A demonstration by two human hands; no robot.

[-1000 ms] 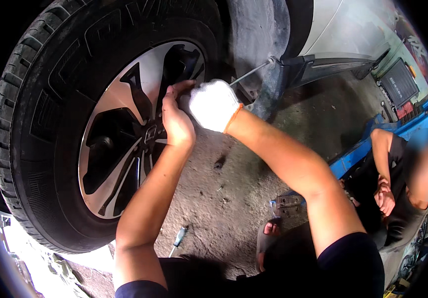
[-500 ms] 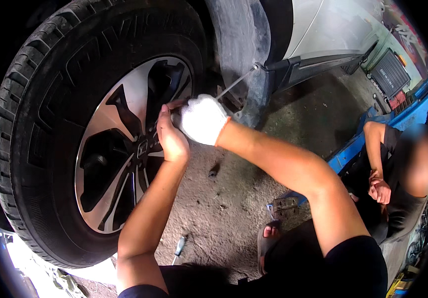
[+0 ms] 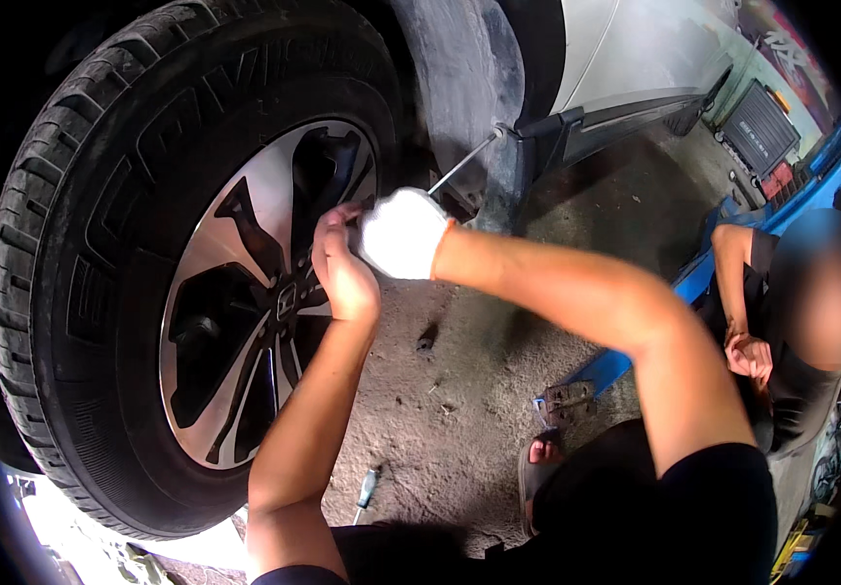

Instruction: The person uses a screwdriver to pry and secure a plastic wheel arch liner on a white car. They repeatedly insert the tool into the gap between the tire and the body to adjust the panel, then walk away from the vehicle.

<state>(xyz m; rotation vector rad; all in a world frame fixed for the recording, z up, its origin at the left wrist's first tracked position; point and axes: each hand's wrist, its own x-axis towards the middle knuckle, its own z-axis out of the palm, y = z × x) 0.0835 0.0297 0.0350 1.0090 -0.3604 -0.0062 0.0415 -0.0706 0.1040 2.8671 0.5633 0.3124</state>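
My right hand [image 3: 403, 234], in a white knitted glove, is closed at the near end of a thin metal rod [image 3: 462, 161], which runs up to the edge of the dark wheel-arch liner [image 3: 469, 88]. My bare left hand [image 3: 340, 263] is beside the glove, fingers curled toward it; what they grip is hidden. Both hands are just right of the hub of a large wheel with a black tyre [image 3: 69, 322] and a two-tone alloy rim [image 3: 206, 409].
A screwdriver [image 3: 370, 487] lies on the rough floor [image 3: 410, 409]. At the right, a co-worker [image 3: 791, 400] sits with hands together [image 3: 747, 356], near blue metal equipment [image 3: 601, 370]. A silver car body [image 3: 625, 58] is above; a dark case [image 3: 757, 127] stands behind.
The view has shifted, with the car and rod end now further left. My hands stay together at the rod, lower in view; my right elbow has swung outward to the right.
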